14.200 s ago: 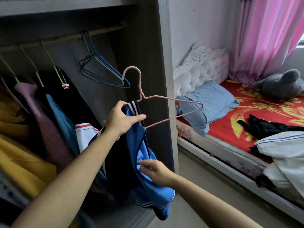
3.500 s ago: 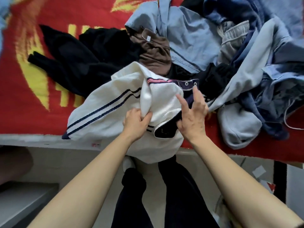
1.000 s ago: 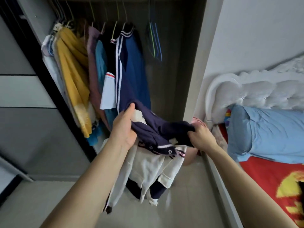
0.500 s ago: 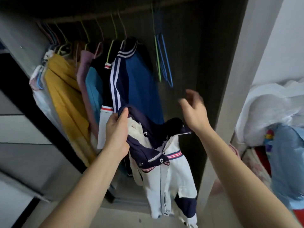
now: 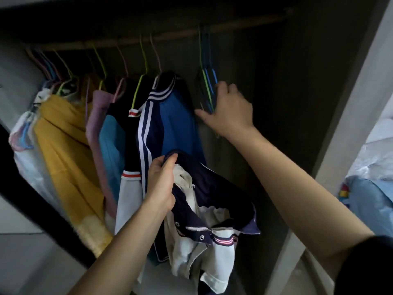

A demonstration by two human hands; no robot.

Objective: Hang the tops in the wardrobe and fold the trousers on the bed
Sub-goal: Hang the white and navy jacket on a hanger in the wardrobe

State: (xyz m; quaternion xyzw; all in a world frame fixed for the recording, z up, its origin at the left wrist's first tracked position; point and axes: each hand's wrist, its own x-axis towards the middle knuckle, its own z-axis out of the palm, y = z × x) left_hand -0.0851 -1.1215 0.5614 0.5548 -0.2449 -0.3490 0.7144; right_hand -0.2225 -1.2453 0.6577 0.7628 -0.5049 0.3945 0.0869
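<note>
Left hand (image 5: pixel 161 184) grips the white-and-navy jacket (image 5: pixel 212 237) at its collar, fingers (image 5: pixel 170 159) curled tight round the navy edge. The rest of the jacket hangs bunched below, in front of the wardrobe (image 5: pixel 344 103) opening, not yet on a hanger. Right hand (image 5: pixel 228 111) is up at the bunch of empty hangers (image 5: pixel 205 81) near the right end of the rail (image 5: pixel 174 36). Its fingers (image 5: pixel 225 87) are spread and lightly bent against the wires with the thumb wide out, and no closed grip is visible. The blue striped top (image 5: pixel 176 124) hangs just left of them, with more tops toward the rail's left end.

Likely step: pick one hanger.

Risks:
- The green and blue wires sit packed together, so a pull may drag two or tangle the hooks.
- A sideways tug could knock the blue striped top off its hanger.
- The jacket is held at one collar point only, so it may slip or twist and make shoulder threading awkward.
- The dim interior makes it hard to see the hook on the rail.
</note>
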